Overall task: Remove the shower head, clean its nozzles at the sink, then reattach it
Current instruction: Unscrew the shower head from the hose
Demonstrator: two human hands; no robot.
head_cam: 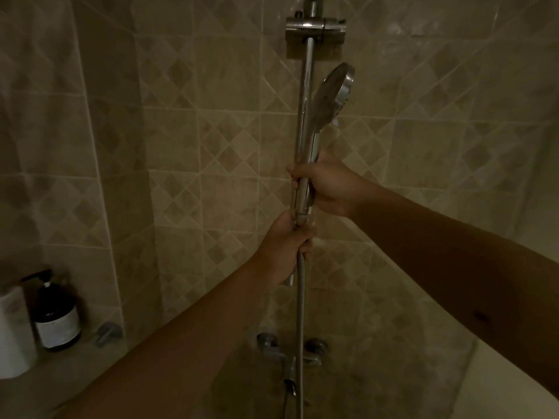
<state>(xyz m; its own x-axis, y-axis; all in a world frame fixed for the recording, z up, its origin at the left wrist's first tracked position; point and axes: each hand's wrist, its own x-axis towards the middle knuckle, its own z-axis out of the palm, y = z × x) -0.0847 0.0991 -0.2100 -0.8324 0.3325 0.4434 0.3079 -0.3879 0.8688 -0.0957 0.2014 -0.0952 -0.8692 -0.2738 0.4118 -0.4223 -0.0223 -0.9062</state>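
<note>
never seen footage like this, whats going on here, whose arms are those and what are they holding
This is a single picture from a camera worn on a person's head, looking forward and down, so the two bare arms are the wearer's own. There is no robot.

The right hand grips the chrome handle of the shower head, whose nozzle face points left. The left hand just below grips the top of the metal hose, at the joint with the handle. Behind them a vertical slide rail runs up the tiled wall to a bracket. Low down is the tap mixer. On the ledge at left stands a dark pump bottle beside a white container.
</note>
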